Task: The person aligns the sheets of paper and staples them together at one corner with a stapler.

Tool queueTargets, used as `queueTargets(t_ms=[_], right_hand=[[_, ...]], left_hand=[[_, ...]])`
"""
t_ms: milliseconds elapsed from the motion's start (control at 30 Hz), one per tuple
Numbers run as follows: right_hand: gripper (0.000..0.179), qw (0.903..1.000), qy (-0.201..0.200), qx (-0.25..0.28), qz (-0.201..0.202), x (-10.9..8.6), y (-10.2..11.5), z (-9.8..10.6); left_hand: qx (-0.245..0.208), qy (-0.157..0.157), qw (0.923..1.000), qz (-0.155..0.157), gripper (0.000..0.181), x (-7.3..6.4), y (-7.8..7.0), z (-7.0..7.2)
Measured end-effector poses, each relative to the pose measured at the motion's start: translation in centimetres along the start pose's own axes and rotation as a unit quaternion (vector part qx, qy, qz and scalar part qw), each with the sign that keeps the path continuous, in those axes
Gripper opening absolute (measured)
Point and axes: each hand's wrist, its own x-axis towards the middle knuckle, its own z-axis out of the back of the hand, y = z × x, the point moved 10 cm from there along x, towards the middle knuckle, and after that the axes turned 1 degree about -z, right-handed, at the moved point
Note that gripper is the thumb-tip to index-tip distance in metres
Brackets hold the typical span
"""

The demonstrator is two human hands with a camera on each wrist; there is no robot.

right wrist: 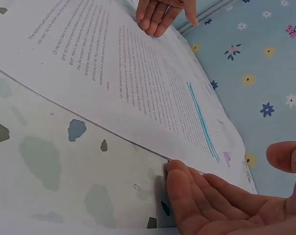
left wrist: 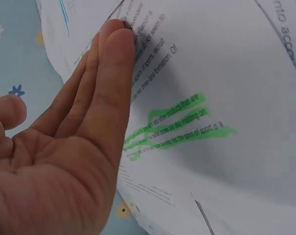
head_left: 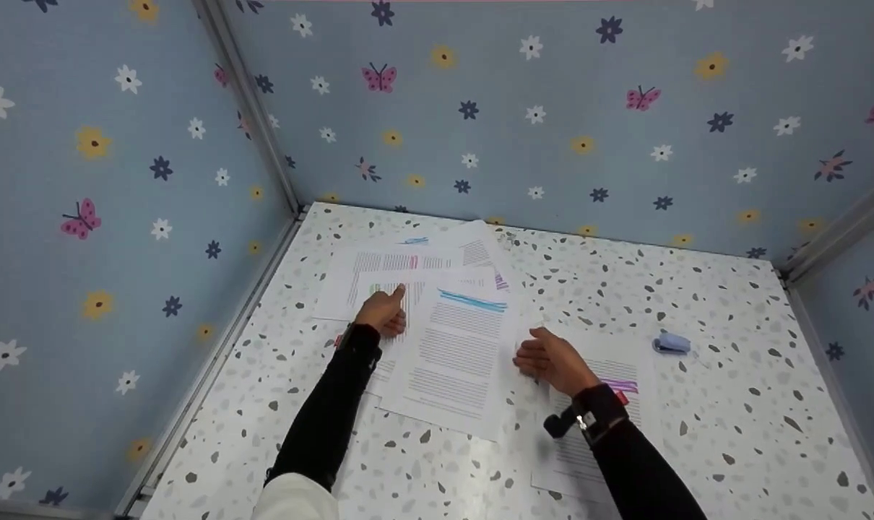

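The left hand and right hand have straight fingers. Between them, the blue-marked page lies on the table, partly over other pages. A stapler sits to the right.

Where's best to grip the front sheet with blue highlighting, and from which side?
I'd pinch the front sheet by the near part of its right edge, coming in from the right with the right hand. It lies flat with that edge over bare table, while its left side overlaps other sheets, so a pinch there might catch several.
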Motion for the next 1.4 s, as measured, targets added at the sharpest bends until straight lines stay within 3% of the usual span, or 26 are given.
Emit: queueTargets(t_ms=[133, 367, 767, 1133, 1233, 1400], right_hand=[[0.058, 1.0000, 0.002, 0.003, 0.000, -0.1, 0.1, -0.2], [0.055, 0.9999, -0.015, 0.003, -0.007, -0.1, -0.2, 0.1], [0.055, 0.9997, -0.022, -0.009, -0.002, -0.1, 0.0, 0.1], [0.046, 0.9997, -0.026, -0.006, 0.001, 0.2, 0.0, 0.1], [0.041, 0.9996, -0.028, -0.009, 0.001, 0.4, 0.0, 0.0], [0.040, 0.9988, -0.040, -0.024, -0.017, 1.0, -0.4, -0.2]], left_hand=[[-0.001, -0.012, 0.9999, -0.005, 0.070, -0.1, 0.0, 0.2], [-0.025, 0.015, 0.9996, -0.003, 0.070, -0.4, -0.2, -0.8], [-0.073, 0.022, 0.9971, 0.007, 0.067, -0.4, -0.1, -1.5], [-0.076, -0.004, 0.9968, 0.021, 0.042, 0.7, 0.8, -1.2], [-0.066, 0.009, 0.9976, 0.020, 0.041, 0.7, 0.6, -1.6], [-0.021, 0.069, 0.9971, 0.024, 0.045, 0.5, 0.5, -3.3]])
